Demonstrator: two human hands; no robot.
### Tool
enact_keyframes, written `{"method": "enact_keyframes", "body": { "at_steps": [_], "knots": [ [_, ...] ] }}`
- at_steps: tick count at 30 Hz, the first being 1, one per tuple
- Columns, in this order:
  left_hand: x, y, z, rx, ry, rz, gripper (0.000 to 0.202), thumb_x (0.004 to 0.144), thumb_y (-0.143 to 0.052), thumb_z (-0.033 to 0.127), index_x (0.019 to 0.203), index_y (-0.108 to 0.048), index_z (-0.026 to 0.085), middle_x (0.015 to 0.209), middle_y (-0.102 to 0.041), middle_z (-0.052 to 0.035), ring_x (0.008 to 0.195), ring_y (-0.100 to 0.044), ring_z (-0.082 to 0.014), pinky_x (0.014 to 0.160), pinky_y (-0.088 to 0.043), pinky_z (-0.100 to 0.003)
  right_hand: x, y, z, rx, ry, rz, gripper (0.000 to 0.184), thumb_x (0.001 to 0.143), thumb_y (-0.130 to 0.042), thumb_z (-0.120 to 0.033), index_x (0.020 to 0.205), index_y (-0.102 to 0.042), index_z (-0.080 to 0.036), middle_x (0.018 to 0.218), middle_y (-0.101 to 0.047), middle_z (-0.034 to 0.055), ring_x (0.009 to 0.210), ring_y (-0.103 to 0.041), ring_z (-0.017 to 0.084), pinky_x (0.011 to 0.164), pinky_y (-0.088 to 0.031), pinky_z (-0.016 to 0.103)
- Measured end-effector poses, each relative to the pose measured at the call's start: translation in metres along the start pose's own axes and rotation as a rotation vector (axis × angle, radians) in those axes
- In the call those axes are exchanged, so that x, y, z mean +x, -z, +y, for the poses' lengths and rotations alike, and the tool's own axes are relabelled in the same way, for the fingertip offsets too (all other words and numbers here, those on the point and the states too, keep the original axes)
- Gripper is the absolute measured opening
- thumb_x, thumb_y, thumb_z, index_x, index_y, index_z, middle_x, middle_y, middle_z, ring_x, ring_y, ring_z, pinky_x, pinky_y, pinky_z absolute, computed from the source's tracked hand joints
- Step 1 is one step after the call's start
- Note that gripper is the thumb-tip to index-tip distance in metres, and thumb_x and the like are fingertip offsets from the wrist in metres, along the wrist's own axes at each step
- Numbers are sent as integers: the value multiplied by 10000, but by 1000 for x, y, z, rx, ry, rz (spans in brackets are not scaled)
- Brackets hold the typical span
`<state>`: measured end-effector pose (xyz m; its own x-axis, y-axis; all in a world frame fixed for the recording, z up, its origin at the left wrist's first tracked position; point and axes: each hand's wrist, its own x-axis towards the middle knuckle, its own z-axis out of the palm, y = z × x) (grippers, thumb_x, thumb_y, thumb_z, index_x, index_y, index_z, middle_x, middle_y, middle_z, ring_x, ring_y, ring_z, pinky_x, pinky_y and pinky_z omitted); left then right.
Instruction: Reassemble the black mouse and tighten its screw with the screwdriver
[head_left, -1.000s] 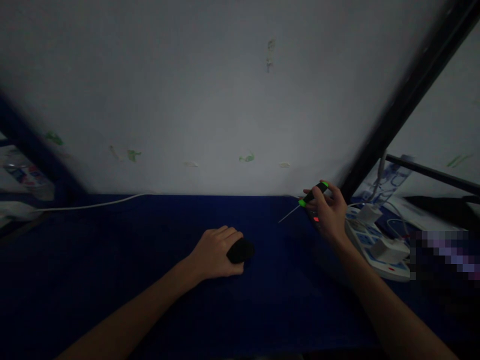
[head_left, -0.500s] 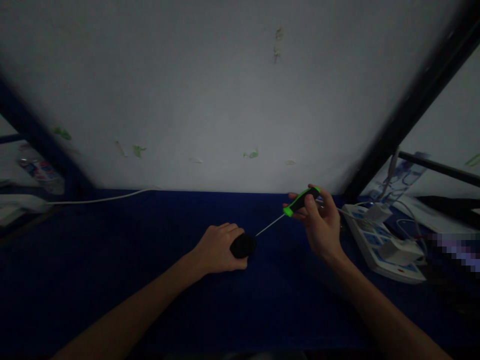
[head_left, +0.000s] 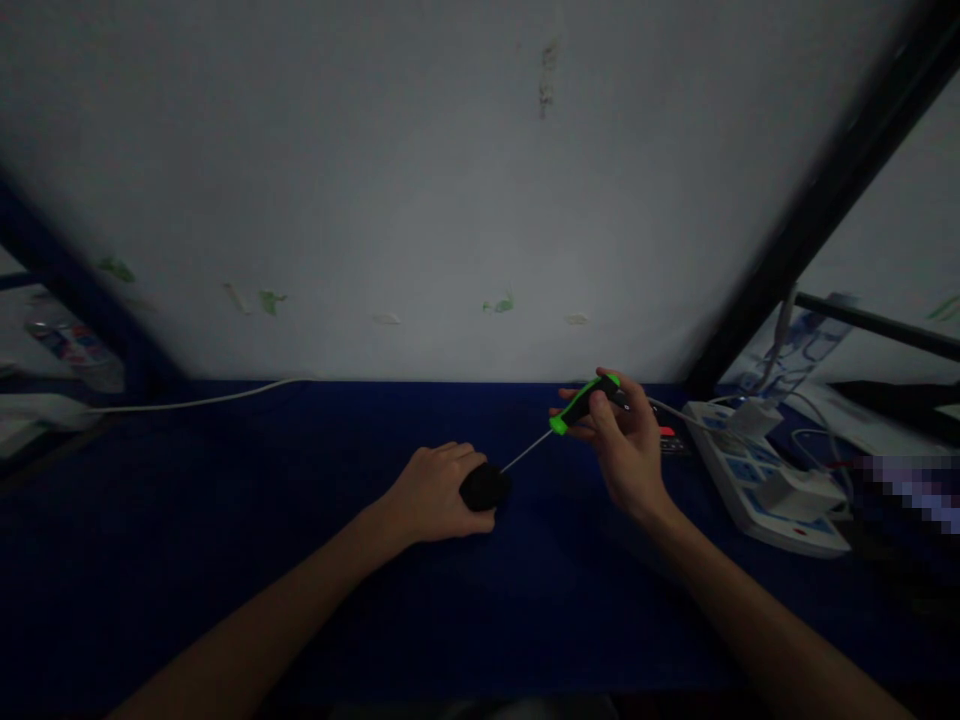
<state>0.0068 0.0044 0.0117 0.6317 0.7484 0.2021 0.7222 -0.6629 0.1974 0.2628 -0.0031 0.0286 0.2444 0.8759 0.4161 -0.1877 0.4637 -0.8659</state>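
Note:
My left hand (head_left: pixel 442 492) is closed around a small black rounded object (head_left: pixel 486 488) low over the blue table; its exact kind is too dark to make out. In my right hand (head_left: pixel 626 440) is a screwdriver (head_left: pixel 585 402) with a black and green handle, gripped between thumb and fingers. Its thin metal shaft slants down to the left, and the tip meets the upper right side of the black object. Whether the tip is inside it or only touching, I cannot tell.
A white power strip (head_left: pixel 765 490) with plugs and cables lies at the right. Behind my right hand sits a dark item with a red patch (head_left: pixel 667 432). Plastic bottles stand at the far left (head_left: pixel 75 345) and right (head_left: pixel 806 340). A pale wall (head_left: pixel 420 200) rises behind the table (head_left: pixel 225 480).
My right hand and the screwdriver have shifted slightly left, closer to the black object. More of the dark item with the red patch shows behind that hand. My left hand stays nearly still.

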Motion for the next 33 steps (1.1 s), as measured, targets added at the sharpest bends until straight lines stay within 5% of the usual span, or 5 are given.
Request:
{"method": "enact_keyframes", "body": {
  "at_steps": [33],
  "knots": [
    [1,0,0,-18,4,0,328,724,-791,454,940,-686,232,942,-725,-18,899,-725,-261,756,-546,-360,-3,4,-4,-2,26,-113,418,989,-660,-454,1376,-536,-354,1170,-790,66,979,-804,263,784,-675,439]
  ]
}}
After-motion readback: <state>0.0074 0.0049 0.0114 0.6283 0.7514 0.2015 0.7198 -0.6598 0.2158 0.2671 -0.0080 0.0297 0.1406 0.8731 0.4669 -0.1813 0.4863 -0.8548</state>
